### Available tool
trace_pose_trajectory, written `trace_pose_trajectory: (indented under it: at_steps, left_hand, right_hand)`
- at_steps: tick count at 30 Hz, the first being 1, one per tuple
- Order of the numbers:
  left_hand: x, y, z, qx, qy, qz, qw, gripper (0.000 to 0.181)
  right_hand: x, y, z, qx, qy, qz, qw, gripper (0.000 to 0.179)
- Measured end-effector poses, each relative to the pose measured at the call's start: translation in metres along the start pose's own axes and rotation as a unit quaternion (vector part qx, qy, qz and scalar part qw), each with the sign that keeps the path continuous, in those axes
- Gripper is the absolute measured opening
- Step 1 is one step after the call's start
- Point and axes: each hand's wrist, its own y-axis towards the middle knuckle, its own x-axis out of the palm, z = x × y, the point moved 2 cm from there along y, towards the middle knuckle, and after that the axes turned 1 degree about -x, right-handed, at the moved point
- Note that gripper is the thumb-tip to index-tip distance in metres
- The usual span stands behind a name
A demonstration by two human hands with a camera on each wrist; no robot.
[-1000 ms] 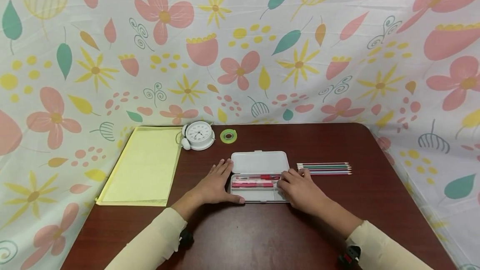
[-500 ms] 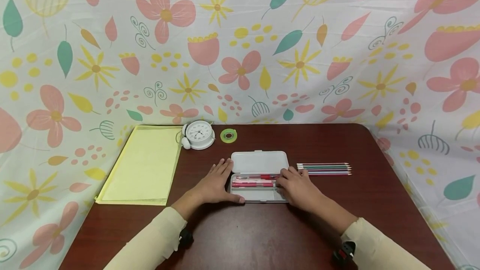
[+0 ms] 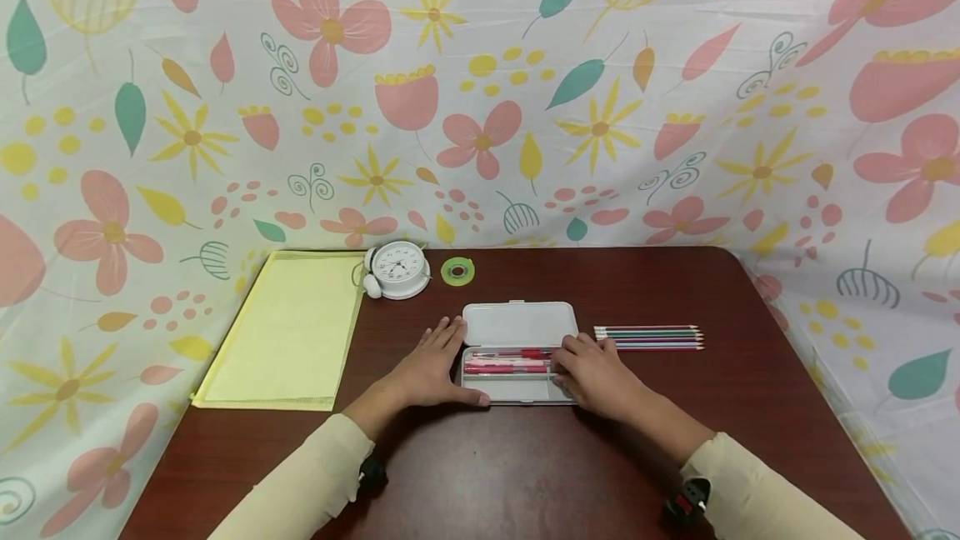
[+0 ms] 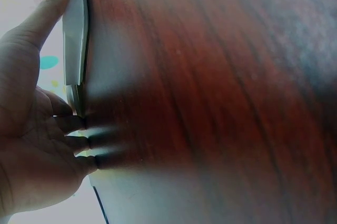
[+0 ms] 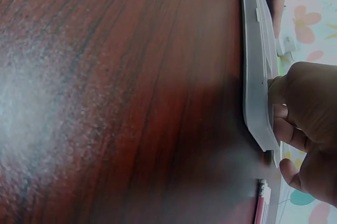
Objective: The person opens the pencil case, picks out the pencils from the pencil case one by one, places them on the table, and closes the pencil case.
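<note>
A white pencil case (image 3: 517,391) lies open on the table, its lid (image 3: 519,325) folded back. Several pink and red pens (image 3: 506,369) lie in its rear compartment; the front compartment shows a bare white floor. My left hand (image 3: 429,367) rests at the case's left end, fingers spread and fairly straight, the thumb touching the front edge. My right hand (image 3: 600,377) is over the right end, fingers bent and thumb dipping inside, by the pens' ends. Its fingertips are hidden, so whether they pinch a pen is unclear. The case (image 5: 254,60) also shows in the right wrist view.
Several pencils (image 3: 648,337) lie in a row to the right of the case. Behind it are a green roll of tape (image 3: 457,272) and a white alarm clock (image 3: 397,269). A yellow mesh folder (image 3: 281,332) lies at the left. A flowered cloth (image 3: 480,107) hangs behind the table.
My right hand has shifted slightly to the left over the case's right end. The left hand, the case and the other things stay in place.
</note>
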Motion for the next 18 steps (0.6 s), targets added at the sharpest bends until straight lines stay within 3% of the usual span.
trace_pose_trajectory:
  at_steps: [7,18]
  left_hand:
    - [0.0009,-0.0003,-0.0003,0.004,-0.001,-0.001,1.0000,0.139]
    - [0.0000,-0.0002,0.0000,0.004,0.005,0.004,1.0000,0.138]
  right_hand:
    - [-0.0027,0.0009,0.0039,-0.001,0.044,-0.004,0.9990,0.012]
    - [-0.0081,0.0100,-0.0030,-0.037,0.080,0.002,0.9961,0.011]
